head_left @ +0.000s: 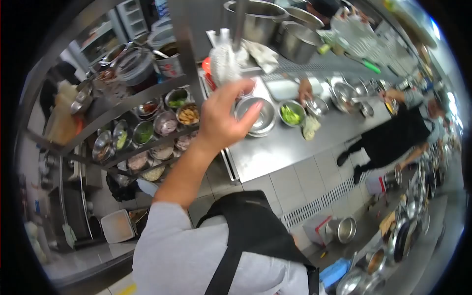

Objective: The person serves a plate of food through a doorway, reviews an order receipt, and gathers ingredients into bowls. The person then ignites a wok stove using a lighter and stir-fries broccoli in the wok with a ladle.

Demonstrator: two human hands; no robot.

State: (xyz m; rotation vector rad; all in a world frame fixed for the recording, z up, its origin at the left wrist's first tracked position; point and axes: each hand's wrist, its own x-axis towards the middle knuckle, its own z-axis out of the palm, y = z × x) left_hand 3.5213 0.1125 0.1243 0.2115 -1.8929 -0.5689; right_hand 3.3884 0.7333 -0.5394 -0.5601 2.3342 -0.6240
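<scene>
Counter point(268, 155) (bowls point(265, 119) atop), tiled floor point(306, 180)

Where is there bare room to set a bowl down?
Bare: the steel counter, from the metal bowl by the left hand to its near edge. Crowded: behind, among steel pots, and the left side, packed with ingredient bowls.

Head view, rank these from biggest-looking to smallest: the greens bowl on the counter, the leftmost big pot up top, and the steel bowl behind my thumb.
1. Leftmost big pot, clearly largest
2. Steel bowl, partly hidden by your left hand
3. Greens bowl
</scene>
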